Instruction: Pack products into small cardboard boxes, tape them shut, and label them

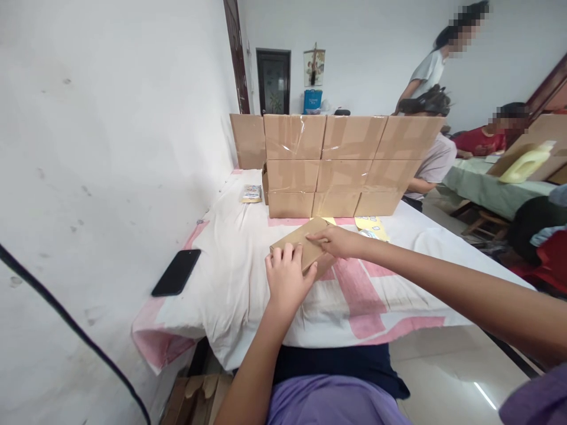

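Observation:
A small brown cardboard box (315,226) lies at an angle on the cloth-covered table, its lid lying flat on top. My left hand (286,274) grips its near left corner, fingers over the top and thumb along the near side. From the right, my right hand (334,241) holds the box's right edge. Its index finger stretches across the lid and presses on it, while the other fingers are curled and partly hidden.
Behind the box stands a wall of taped cardboard boxes (339,176). A black phone (176,273) lies at the left, a small packet (251,193) farther back. Yellow printed paper (372,226) lies right of the box. Several people sit or stand beyond, near a yellow bottle (527,162).

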The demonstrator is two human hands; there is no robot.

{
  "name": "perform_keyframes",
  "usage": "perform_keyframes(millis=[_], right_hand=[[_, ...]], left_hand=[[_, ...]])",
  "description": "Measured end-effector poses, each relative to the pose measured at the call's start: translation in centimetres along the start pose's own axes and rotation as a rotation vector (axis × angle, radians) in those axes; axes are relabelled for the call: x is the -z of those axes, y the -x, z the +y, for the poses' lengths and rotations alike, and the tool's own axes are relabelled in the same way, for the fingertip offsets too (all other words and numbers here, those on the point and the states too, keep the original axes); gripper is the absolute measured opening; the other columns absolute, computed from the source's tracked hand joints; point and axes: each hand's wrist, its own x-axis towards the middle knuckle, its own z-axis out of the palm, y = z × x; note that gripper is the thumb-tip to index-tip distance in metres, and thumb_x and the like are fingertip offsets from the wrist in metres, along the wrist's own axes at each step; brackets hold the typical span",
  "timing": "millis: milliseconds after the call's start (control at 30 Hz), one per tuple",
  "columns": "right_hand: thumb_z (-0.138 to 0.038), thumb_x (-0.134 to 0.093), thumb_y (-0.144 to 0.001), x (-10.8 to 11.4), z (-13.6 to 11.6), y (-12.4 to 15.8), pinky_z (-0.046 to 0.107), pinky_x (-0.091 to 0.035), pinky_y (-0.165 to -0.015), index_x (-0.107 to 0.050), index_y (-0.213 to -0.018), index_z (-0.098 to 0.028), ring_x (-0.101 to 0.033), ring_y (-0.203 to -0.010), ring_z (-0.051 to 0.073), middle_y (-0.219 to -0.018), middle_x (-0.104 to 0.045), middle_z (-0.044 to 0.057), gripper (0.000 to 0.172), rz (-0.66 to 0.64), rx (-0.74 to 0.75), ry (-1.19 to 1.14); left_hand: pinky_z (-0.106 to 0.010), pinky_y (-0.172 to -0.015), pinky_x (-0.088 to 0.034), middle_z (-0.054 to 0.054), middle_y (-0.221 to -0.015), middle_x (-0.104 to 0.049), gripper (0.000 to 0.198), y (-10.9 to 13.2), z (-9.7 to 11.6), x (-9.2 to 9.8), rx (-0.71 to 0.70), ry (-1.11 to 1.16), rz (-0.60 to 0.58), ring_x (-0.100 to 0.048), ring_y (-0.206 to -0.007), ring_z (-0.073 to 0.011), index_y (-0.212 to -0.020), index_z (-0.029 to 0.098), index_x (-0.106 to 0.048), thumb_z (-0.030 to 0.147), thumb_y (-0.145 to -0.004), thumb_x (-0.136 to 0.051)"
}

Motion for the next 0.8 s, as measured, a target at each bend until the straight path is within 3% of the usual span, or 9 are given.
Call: perform_keyframes(millis=[133, 233, 367, 467, 667, 800], right_hand=[[-0.004, -0.058, -0.075, 0.0, -0.1, -0.6, 0.025, -0.033, -0.038, -0.062, -0.144, -0.026, -0.048, -0.032, 0.014, -0.043, -0.053, -0.006, 0.073, -0.017, -0.036, 0.005], [-0.003, -0.060, -0.072, 0.2, 0.1, -0.7, 0.024, -0.033, -0.041, -0.069, -0.136, -0.028, -0.050, -0.039, 0.012, -0.060, -0.068, -0.001, 0.069, 0.033, 0.023, 0.042], [-0.009, -0.064, -0.079, 0.1, 1.2, 0.7, 0.025, -0.043, -0.060, -0.070, -0.136, -0.030, -0.068, -0.078, 0.021, -0.106, -0.078, 0.008, 0.061, 0.118, 0.128, 0.219], [-0.012, -0.056, -0.088, -0.3, 2.8, 2.1, 0.032, -0.050, -0.076, -0.059, -0.147, -0.034, -0.069, -0.102, 0.030, -0.122, -0.074, 0.011, 0.063, 0.125, 0.126, 0.331], [-0.014, -0.048, -0.093, -1.7, 5.9, 3.3, 0.033, -0.055, -0.080, -0.051, -0.151, -0.039, -0.072, -0.106, 0.027, -0.134, -0.069, 0.008, 0.064, 0.178, 0.150, 0.208], [-0.013, -0.048, -0.092, -2.4, 6.4, 3.1, 0.035, -0.057, -0.083, -0.054, -0.150, -0.036, -0.072, -0.111, 0.028, -0.133, -0.071, 0.008, 0.063, 0.222, 0.190, 0.125]], left_hand=[[-0.049, -0.089, -0.039, -0.009, -0.113, -0.066, 0.049, 0.1, 0.0, 0.1, -0.012, -0.014, -0.003, -0.052, -0.103, -0.0301, -0.132, 0.021, -0.063, 0.051, -0.094, -0.055], [-0.049, -0.090, -0.040, -0.010, -0.113, -0.066, 0.050, 0.1, 0.0, 0.2, -0.017, -0.020, -0.012, -0.052, -0.103, -0.0302, -0.133, 0.021, -0.063, 0.051, -0.094, -0.054], [-0.049, -0.091, -0.040, -0.010, -0.115, -0.066, 0.050, -0.4, -0.5, 0.3, -0.014, -0.025, -0.037, -0.053, -0.104, -0.0309, -0.133, 0.023, -0.064, 0.051, -0.093, -0.056], [-0.048, -0.090, -0.041, -0.009, -0.115, -0.067, 0.049, -0.9, -1.5, 0.1, -0.041, -0.005, -0.047, -0.054, -0.103, -0.0306, -0.132, 0.025, -0.065, 0.051, -0.092, -0.059], [-0.044, -0.088, -0.044, -0.009, -0.111, -0.068, 0.049, -2.0, -4.4, -0.7, -0.197, 0.133, -0.035, -0.056, -0.098, -0.0262, -0.133, 0.025, -0.065, 0.046, -0.089, -0.065], [-0.049, -0.099, -0.043, -0.008, -0.110, -0.069, 0.046, -4.1, -6.2, 0.3, -0.307, 0.188, -0.116, -0.060, -0.101, -0.0262, -0.132, 0.028, -0.065, 0.046, -0.090, -0.064]])
